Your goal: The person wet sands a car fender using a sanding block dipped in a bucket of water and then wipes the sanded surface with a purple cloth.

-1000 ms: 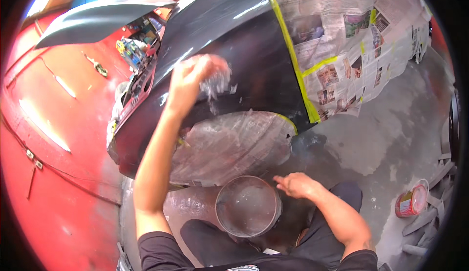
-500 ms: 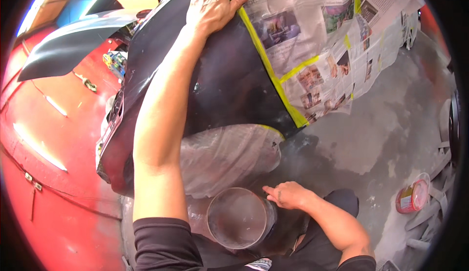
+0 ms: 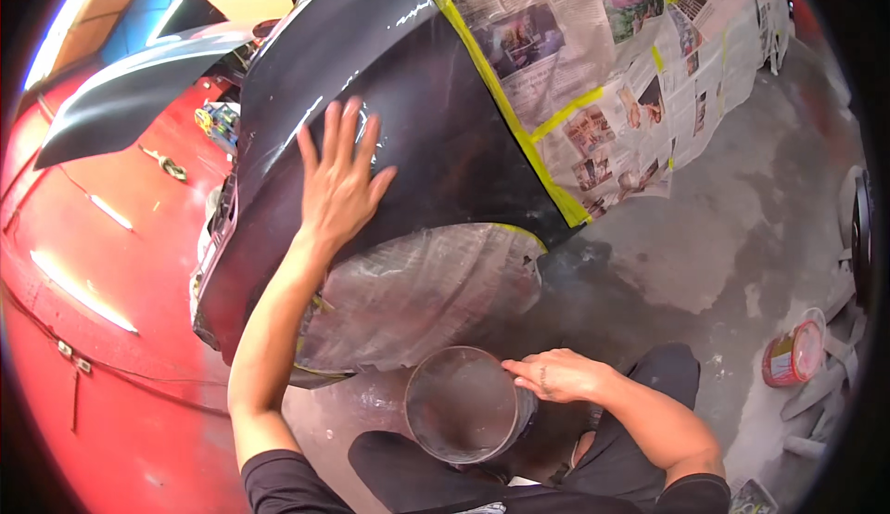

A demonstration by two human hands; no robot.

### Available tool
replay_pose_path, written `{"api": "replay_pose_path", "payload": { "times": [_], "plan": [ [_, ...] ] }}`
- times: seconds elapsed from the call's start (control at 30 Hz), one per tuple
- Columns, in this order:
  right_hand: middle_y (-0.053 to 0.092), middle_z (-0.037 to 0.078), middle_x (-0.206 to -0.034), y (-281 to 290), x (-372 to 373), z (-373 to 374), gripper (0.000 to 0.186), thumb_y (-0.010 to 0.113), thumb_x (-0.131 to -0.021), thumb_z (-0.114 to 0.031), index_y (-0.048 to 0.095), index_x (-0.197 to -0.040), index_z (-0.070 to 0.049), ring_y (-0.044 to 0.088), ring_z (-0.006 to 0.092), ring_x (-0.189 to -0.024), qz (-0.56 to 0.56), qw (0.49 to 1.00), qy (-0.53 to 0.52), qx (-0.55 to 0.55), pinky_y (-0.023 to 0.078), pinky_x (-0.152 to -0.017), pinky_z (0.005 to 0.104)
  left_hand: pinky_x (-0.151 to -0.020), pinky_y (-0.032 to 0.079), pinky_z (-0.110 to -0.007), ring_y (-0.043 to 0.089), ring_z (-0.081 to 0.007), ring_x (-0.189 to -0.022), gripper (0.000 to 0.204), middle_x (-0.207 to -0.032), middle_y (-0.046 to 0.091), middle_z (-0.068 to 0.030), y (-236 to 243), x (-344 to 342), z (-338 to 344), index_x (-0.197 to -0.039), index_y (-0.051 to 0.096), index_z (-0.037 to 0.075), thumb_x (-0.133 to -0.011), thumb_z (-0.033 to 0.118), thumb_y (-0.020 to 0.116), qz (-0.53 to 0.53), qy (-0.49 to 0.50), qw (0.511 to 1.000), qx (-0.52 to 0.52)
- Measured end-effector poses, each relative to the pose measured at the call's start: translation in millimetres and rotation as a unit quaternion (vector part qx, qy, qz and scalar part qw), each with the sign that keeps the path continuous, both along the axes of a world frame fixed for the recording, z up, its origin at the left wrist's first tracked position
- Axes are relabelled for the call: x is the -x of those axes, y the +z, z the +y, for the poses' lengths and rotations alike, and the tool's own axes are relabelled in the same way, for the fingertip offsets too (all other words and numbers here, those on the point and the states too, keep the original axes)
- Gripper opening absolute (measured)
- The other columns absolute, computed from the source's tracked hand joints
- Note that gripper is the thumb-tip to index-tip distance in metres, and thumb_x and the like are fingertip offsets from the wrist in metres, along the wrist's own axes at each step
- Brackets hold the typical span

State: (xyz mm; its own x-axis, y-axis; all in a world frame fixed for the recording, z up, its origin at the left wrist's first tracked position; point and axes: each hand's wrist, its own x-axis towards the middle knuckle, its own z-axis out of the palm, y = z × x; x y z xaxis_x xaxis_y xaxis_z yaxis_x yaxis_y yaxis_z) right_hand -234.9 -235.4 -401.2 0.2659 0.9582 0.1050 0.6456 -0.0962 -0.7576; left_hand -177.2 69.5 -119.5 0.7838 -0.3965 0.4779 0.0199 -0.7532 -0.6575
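Note:
A dark, glossy car fender (image 3: 436,134) fills the middle of the picture. My left hand (image 3: 341,185) lies over its lower front part, fingers spread and palm toward the panel; nothing shows in it. Bright highlights and wet-looking streaks run along the paint. Below, a round bucket (image 3: 411,412) holding murky liquid stands between my legs. At its right rim is my right hand (image 3: 561,375), fingers curled together and the index fingertip at the edge. Whatever those fingers may hold is hidden. Clouded plastic sheeting (image 3: 417,296) covers the wheel arch.
Newspaper (image 3: 584,60) edged with yellow tape (image 3: 505,111) masks the panel beyond the fender. A raised dark panel (image 3: 139,97) juts out at the left, before a red wall (image 3: 83,264). A red-labelled tub (image 3: 793,355) stands at right on the grey, partly wet floor (image 3: 686,264).
My left hand has come down the fender, from its upper edge by the tape toward the wheel arch. My right hand stays by the bucket, its fingertip now at the rim.

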Motion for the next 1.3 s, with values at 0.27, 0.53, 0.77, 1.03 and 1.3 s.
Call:
{"api": "replay_pose_path", "payload": {
  "times": [0.27, 0.53, 0.77, 1.03, 1.3],
  "plan": [
    [0.072, 0.021, -0.116, -15.1, -5.8, 51.5, 0.041, 0.053, -0.106, -0.026, 0.055, -0.143, -0.008, 0.067, 0.0424, -0.105, -0.038, 0.997, 0.023, 0.067, 0.054, -0.087, 0.0513, -0.126, 0.021, -0.058, 0.027, -0.0385, -0.156, 0.077, -0.165, 0.035, -0.0197, -22.9, -132.3, -94.0, -0.156, 0.046, 0.01, -0.096, 0.057, 0.061, -0.049, -0.138, 0.989, -0.021],
    [0.071, 0.019, -0.12, -2.7, -3.5, 15.4, 0.041, 0.055, -0.105, -0.022, 0.056, -0.143, -0.006, 0.066, 0.0427, -0.109, -0.063, 0.994, -0.014, 0.092, 0.054, -0.091, 0.0523, -0.127, 0.015, -0.058, 0.024, -0.0275, -0.159, 0.077, -0.169, 0.034, -0.0071, 0.6, 42.9, 56.4, -0.158, 0.043, 0.012, -0.094, 0.046, 0.067, -0.016, -0.042, 0.999, 0.01],
    [0.07, 0.021, -0.125, -13.7, -6.4, 3.1, 0.043, 0.053, -0.104, -0.017, 0.054, -0.146, -0.005, 0.066, 0.0424, -0.114, -0.006, 0.997, 0.002, 0.079, 0.054, -0.094, 0.0502, -0.125, 0.019, -0.06, 0.021, -0.0448, -0.157, 0.075, -0.169, 0.025, -0.023, -71.0, 195.5, 146.4, -0.159, 0.034, -0.002, -0.098, 0.03, 0.064, -0.126, 0.127, 0.97, 0.167],
    [0.065, 0.028, -0.131, -100.3, 75.5, 137.0, 0.053, 0.059, -0.084, -0.006, 0.058, -0.138, -0.002, 0.066, 0.0451, -0.113, -0.01, 0.988, 0.15, 0.027, 0.054, -0.095, 0.0536, -0.101, 0.052, -0.049, 0.067, -0.0403, -0.116, 0.037, -0.123, 0.071, -0.0228, -325.0, 245.9, 9.1, -0.127, 0.068, 0.0, -0.093, 0.014, 0.067, 0.036, 0.075, 0.806, 0.586],
    [0.068, 0.019, -0.134, -284.0, 125.5, 252.4, 0.036, 0.057, -0.092, -0.018, 0.075, -0.123, -0.013, 0.069, 0.0343, -0.117, -0.214, 0.902, 0.124, 0.353, 0.056, -0.095, 0.049, -0.095, 0.054, -0.055, 0.068, -0.0453, -0.11, 0.038, -0.119, 0.071, -0.0249, -406.3, 323.2, 11.2, -0.124, 0.069, 0.01, -0.1, 0.035, 0.053, 0.453, 0.309, 0.633, 0.546]
  ]
}}
